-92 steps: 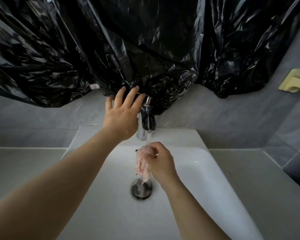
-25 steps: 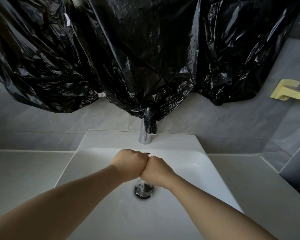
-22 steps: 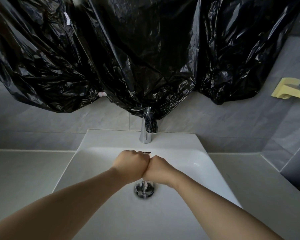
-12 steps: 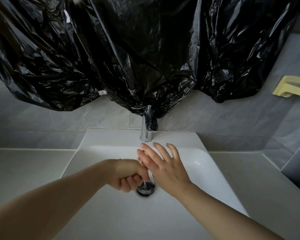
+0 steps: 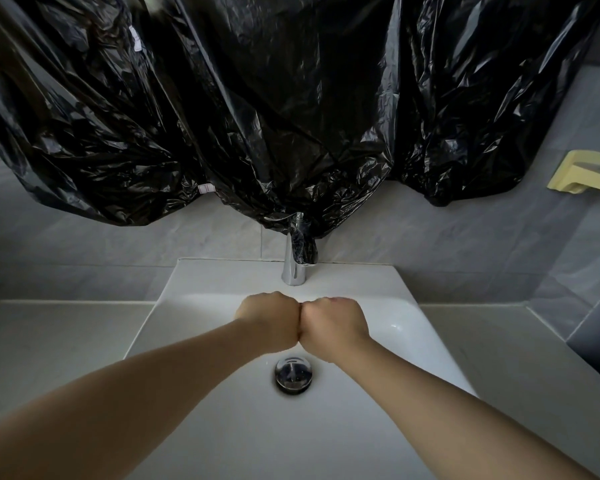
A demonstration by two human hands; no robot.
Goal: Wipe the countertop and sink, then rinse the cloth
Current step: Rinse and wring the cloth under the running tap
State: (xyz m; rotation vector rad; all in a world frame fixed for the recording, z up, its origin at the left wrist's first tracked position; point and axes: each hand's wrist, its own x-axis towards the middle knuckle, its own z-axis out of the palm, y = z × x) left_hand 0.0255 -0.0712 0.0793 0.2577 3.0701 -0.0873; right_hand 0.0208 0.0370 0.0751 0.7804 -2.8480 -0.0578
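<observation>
Both fists, left hand [image 5: 269, 322] and right hand [image 5: 333, 322], are pressed knuckle to knuckle mid-frame over the white ceramic sink [image 5: 426, 327]. Fingers curled tight; the cloth's hidden, presumably balled inside. Probably soft, soggy, light: squeeze it whole.

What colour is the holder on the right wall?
Pale yellow holder, clearest in the head view.

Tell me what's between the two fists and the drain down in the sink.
Nothing. In the head view the left hand and right hand hang above the drain, with only bare white sink basin showing between them.
</observation>
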